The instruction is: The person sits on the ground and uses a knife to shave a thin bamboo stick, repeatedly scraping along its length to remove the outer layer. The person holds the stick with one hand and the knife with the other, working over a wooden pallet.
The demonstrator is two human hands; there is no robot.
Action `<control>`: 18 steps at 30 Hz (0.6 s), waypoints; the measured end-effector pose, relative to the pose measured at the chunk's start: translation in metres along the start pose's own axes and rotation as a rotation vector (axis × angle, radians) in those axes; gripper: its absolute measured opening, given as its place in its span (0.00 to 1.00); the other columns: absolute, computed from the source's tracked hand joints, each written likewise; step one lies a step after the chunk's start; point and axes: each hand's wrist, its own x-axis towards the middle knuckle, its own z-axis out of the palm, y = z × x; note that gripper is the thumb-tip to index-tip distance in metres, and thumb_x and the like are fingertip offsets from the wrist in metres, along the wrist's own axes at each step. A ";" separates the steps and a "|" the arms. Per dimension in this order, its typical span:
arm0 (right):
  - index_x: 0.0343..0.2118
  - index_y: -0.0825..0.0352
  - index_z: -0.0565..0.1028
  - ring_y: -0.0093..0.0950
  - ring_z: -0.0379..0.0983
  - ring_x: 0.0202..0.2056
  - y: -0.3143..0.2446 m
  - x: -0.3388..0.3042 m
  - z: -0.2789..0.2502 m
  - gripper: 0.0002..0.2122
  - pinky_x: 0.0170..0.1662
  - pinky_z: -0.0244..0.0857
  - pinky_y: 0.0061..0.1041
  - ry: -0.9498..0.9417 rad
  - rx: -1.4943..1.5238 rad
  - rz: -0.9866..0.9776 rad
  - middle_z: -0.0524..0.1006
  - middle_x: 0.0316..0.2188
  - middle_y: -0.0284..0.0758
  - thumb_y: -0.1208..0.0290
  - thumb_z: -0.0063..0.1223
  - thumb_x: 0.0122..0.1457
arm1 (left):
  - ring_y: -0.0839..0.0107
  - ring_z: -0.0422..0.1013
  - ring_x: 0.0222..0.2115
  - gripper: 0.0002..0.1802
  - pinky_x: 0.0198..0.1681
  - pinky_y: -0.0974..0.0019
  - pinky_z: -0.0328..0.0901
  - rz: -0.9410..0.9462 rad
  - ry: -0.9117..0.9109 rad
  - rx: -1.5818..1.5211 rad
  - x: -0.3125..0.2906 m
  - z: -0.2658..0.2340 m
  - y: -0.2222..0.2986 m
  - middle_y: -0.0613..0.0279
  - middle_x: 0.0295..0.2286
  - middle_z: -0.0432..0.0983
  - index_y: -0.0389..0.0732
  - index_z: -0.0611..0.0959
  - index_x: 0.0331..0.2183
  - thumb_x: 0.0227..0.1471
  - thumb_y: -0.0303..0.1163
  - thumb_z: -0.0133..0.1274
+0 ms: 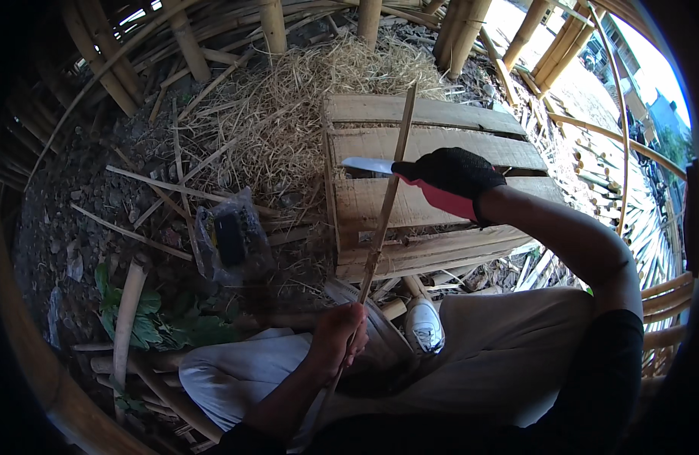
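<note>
Left hand: bare; grip closed around the lower part of the bamboo strip, in front of the lap.

Right hand: in a black and pinkish-red glove; grip closed on the knife, handle covered by the glove, pale blade pointing left.

Bamboo strip: one, long and narrow, tilted, its upper end leaning right; runs from the left hand up over the slatted wooden crate. The knife crosses it at the right hand; whether the cutting edge bears on it cannot be told from this angle.

Slatted wooden crate: pale boards with gaps between, standing on the ground ahead of the person.

Shavings: a loose, straw-coloured heap, beyond and to the left of the crate.

Clear plastic bag: crumpled, on the ground left of the crate, with a dark oblong object at it.

Green leaves: low at left, near a bamboo pole.

White shoe: laced, just below the crate's near side.

Bamboo posts: several, upright, along the far edge.
</note>
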 end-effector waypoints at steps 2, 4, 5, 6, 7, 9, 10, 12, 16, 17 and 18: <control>0.43 0.54 0.83 0.40 0.80 0.38 -0.015 -0.020 0.027 0.26 0.44 0.71 0.34 0.016 0.106 0.085 0.82 0.37 0.42 0.39 0.37 0.66 | 0.80 0.52 0.07 0.22 0.15 0.74 0.51 -0.039 -0.008 -0.068 -0.001 -0.002 0.000 0.72 0.10 0.58 0.45 0.70 0.31 0.64 0.54 0.45; 0.42 0.53 0.83 0.41 0.80 0.39 -0.010 -0.021 0.024 0.25 0.46 0.70 0.34 0.034 0.003 -0.047 0.82 0.37 0.40 0.39 0.39 0.65 | 0.81 0.52 0.07 0.20 0.15 0.74 0.51 -0.052 -0.022 -0.100 -0.001 -0.002 0.002 0.72 0.10 0.58 0.45 0.70 0.30 0.66 0.51 0.44; 0.42 0.53 0.83 0.42 0.79 0.38 -0.001 -0.017 0.016 0.25 0.46 0.70 0.35 0.050 0.031 -0.150 0.82 0.36 0.41 0.39 0.39 0.65 | 0.81 0.52 0.07 0.21 0.15 0.74 0.51 -0.045 -0.029 -0.108 -0.001 -0.002 0.002 0.72 0.10 0.58 0.45 0.70 0.30 0.67 0.51 0.43; 0.43 0.52 0.82 0.43 0.79 0.37 -0.001 -0.005 0.010 0.24 0.44 0.70 0.37 0.019 -0.014 0.011 0.81 0.35 0.44 0.41 0.37 0.67 | 0.81 0.53 0.07 0.21 0.14 0.74 0.51 -0.038 -0.036 -0.117 -0.001 -0.001 0.002 0.72 0.10 0.58 0.45 0.70 0.30 0.67 0.51 0.43; 0.43 0.53 0.82 0.43 0.78 0.35 -0.001 -0.001 0.000 0.25 0.43 0.69 0.37 0.129 0.007 -0.054 0.80 0.33 0.46 0.40 0.36 0.67 | 0.81 0.53 0.07 0.23 0.14 0.74 0.51 -0.044 -0.032 -0.104 -0.001 -0.002 0.002 0.72 0.09 0.57 0.45 0.69 0.30 0.65 0.55 0.44; 0.43 0.52 0.82 0.43 0.78 0.36 -0.016 -0.011 0.001 0.25 0.43 0.69 0.37 0.051 0.104 0.084 0.81 0.34 0.44 0.41 0.36 0.67 | 0.81 0.52 0.06 0.28 0.15 0.74 0.51 -0.056 -0.025 -0.081 -0.002 -0.003 0.003 0.73 0.09 0.56 0.46 0.68 0.31 0.61 0.62 0.45; 0.44 0.52 0.82 0.43 0.78 0.36 -0.020 -0.021 0.014 0.25 0.43 0.69 0.37 0.014 0.096 0.071 0.81 0.34 0.43 0.41 0.35 0.67 | 0.81 0.53 0.06 0.28 0.15 0.74 0.51 -0.053 -0.032 -0.068 -0.001 -0.002 0.003 0.73 0.09 0.56 0.46 0.68 0.31 0.61 0.63 0.45; 0.45 0.53 0.81 0.43 0.79 0.37 -0.025 -0.032 0.018 0.24 0.43 0.70 0.38 -0.059 0.001 0.073 0.81 0.37 0.42 0.45 0.32 0.70 | 0.81 0.53 0.06 0.28 0.14 0.74 0.51 -0.046 -0.055 -0.042 0.001 -0.002 0.003 0.73 0.09 0.56 0.46 0.68 0.31 0.61 0.63 0.45; 0.43 0.56 0.81 0.43 0.79 0.37 0.008 0.005 0.003 0.24 0.43 0.70 0.39 0.174 -0.106 -0.086 0.81 0.34 0.44 0.46 0.34 0.69 | 0.81 0.53 0.06 0.29 0.14 0.74 0.51 -0.051 -0.046 -0.060 -0.001 -0.003 0.005 0.73 0.09 0.56 0.46 0.68 0.31 0.60 0.64 0.45; 0.41 0.57 0.82 0.43 0.79 0.37 0.006 0.008 0.000 0.24 0.43 0.69 0.39 0.219 -0.119 -0.128 0.81 0.32 0.44 0.45 0.34 0.69 | 0.81 0.52 0.06 0.29 0.14 0.74 0.51 -0.043 -0.043 -0.059 -0.002 -0.003 0.004 0.73 0.09 0.56 0.46 0.68 0.31 0.60 0.64 0.45; 0.40 0.57 0.82 0.43 0.79 0.38 0.001 0.000 0.006 0.25 0.44 0.70 0.38 0.104 -0.025 -0.080 0.82 0.33 0.44 0.44 0.35 0.68 | 0.81 0.52 0.06 0.29 0.14 0.74 0.52 -0.034 -0.040 -0.059 -0.003 -0.004 0.003 0.73 0.09 0.56 0.46 0.68 0.31 0.60 0.64 0.45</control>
